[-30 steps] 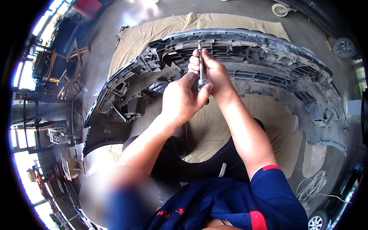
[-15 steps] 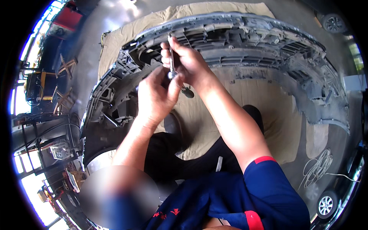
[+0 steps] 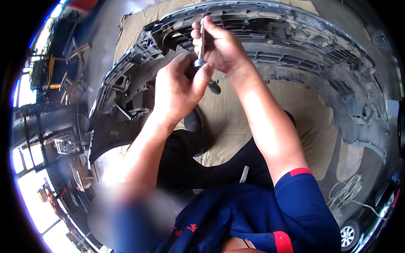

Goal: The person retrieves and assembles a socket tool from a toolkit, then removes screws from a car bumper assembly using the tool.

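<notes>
A ratchet wrench with a silver extension bar (image 3: 202, 42) is held up between my hands, over the near side of a car bumper (image 3: 291, 36) that lies inner side up. My left hand (image 3: 179, 84) is closed about the round ratchet head (image 3: 199, 63), thumb beside it. My right hand (image 3: 225, 48) has its fingers wrapped round the bar, with the thumb near its far end. Below the hands shows a dark green rounded end (image 3: 214, 87), seemingly the wrench's handle; the part between is mostly hidden by my fingers.
The bumper curves around me on a beige cloth (image 3: 236, 118). A coiled pale hose (image 3: 346, 192) lies on the floor at right, near a car wheel (image 3: 350, 235). Wooden stools (image 3: 76, 52) and a black metal rack (image 3: 31, 130) stand at left.
My hands and the wrench appear higher and slightly right in the picture, and the bumper has shifted up too as the view tilted. The grip on the wrench looks the same.
</notes>
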A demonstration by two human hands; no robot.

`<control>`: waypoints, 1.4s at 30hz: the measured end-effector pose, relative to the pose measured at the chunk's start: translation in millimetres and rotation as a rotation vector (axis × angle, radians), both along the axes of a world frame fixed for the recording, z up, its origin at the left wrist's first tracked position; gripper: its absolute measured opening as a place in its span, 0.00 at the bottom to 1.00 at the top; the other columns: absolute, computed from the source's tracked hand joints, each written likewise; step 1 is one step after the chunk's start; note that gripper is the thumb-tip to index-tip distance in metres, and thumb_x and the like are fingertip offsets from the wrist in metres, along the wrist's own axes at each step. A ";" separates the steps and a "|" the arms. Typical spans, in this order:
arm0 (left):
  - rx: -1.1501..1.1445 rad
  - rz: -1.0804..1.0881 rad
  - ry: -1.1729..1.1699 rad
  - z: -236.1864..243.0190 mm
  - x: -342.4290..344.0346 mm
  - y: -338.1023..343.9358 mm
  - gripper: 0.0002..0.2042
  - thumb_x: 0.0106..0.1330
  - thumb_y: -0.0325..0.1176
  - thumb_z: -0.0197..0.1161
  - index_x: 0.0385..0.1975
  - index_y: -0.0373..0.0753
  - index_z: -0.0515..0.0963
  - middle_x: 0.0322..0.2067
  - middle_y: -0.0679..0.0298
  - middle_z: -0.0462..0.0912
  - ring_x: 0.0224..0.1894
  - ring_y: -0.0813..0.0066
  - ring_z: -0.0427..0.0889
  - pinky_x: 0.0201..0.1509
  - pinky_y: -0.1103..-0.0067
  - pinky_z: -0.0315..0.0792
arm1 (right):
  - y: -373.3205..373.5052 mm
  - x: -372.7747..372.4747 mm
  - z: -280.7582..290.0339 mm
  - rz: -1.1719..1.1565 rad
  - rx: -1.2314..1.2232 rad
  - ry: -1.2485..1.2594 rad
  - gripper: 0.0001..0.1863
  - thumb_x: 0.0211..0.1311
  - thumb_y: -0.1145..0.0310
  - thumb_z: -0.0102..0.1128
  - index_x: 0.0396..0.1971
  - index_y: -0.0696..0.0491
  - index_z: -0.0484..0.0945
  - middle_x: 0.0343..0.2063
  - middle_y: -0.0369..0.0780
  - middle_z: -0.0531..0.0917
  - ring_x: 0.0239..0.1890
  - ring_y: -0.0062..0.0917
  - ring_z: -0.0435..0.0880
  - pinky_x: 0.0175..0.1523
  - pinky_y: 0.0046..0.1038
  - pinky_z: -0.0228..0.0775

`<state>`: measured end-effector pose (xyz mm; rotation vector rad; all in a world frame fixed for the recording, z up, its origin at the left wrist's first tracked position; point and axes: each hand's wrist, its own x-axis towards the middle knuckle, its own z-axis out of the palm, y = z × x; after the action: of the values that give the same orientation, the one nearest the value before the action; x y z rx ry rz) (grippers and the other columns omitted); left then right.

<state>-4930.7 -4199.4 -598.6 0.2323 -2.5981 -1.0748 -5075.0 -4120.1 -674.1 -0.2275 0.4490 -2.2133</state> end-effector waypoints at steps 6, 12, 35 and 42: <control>0.061 -0.052 -0.087 9.0 2.2 -0.7 0.17 0.67 0.44 0.70 0.31 0.34 0.78 0.20 0.64 0.77 0.22 0.78 0.72 0.29 0.77 0.69 | 13.9 -1.1 37.2 -0.217 0.600 0.310 0.10 0.76 0.60 0.58 0.37 0.51 0.80 0.20 0.32 0.77 0.16 0.18 0.74 0.20 0.23 0.67; 0.151 -0.048 -0.025 11.3 8.7 -5.4 0.18 0.67 0.46 0.69 0.34 0.33 0.79 0.22 0.59 0.81 0.25 0.71 0.80 0.33 0.74 0.74 | 1.4 -1.2 5.5 0.033 0.084 0.001 0.17 0.79 0.52 0.49 0.42 0.50 0.76 0.25 0.33 0.77 0.22 0.22 0.76 0.28 0.24 0.72; 0.344 -0.052 -0.065 10.0 6.3 -6.3 0.18 0.67 0.46 0.69 0.35 0.33 0.80 0.23 0.61 0.81 0.27 0.73 0.80 0.35 0.75 0.74 | 54.5 36.1 10.4 0.131 0.476 0.404 0.38 0.76 0.35 0.40 0.56 0.57 0.77 0.42 0.41 0.85 0.42 0.22 0.80 0.48 0.25 0.70; 0.578 -0.027 -0.160 13.4 -4.3 -5.9 0.18 0.71 0.46 0.61 0.33 0.33 0.80 0.20 0.69 0.76 0.22 0.83 0.71 0.29 0.82 0.68 | 124.4 57.1 45.5 0.061 0.794 0.832 0.17 0.66 0.69 0.69 0.51 0.59 0.80 0.38 0.34 0.84 0.38 0.12 0.79 0.46 0.19 0.73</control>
<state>-4935.0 -4205.3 -585.2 0.4280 -2.3565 -1.8670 -5017.9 -3995.7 -628.7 -0.7030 1.6780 -1.6275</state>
